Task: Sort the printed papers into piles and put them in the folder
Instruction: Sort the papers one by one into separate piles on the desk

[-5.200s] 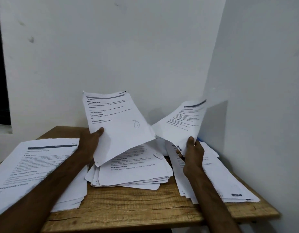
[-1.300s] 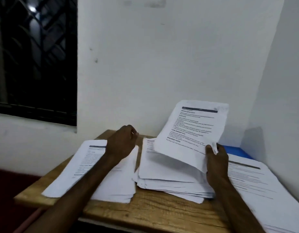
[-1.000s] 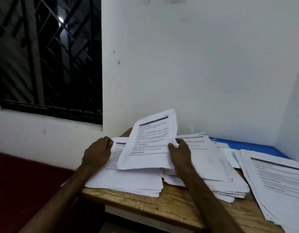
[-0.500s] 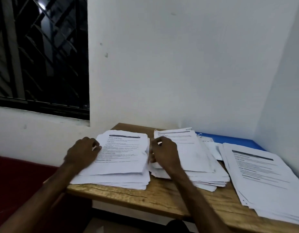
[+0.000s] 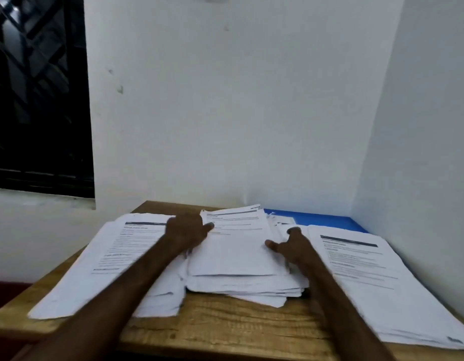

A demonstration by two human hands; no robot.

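Three piles of printed papers lie on a wooden table [image 5: 225, 324]. The left pile [image 5: 113, 261] is flat, the middle pile [image 5: 238, 256] is thicker and uneven, and the right pile [image 5: 377, 282] spreads to the table's right edge. My left hand [image 5: 186, 233] rests at the left edge of the middle pile, fingers touching its top sheet. My right hand [image 5: 291, 246] lies at that pile's right edge with thumb and fingers spread. A blue folder [image 5: 317, 217] lies at the back, partly under the papers. Neither hand holds a lifted sheet.
White walls close the table in at the back and on the right. A dark barred window [image 5: 38, 95] is at the upper left. The table's front edge runs along the bottom, with a dark red floor [image 5: 6, 293] to the left.
The sheet my right hand carried now lies on the left pile. Both hands have moved right to the two sides of the middle pile. The view has shifted right.
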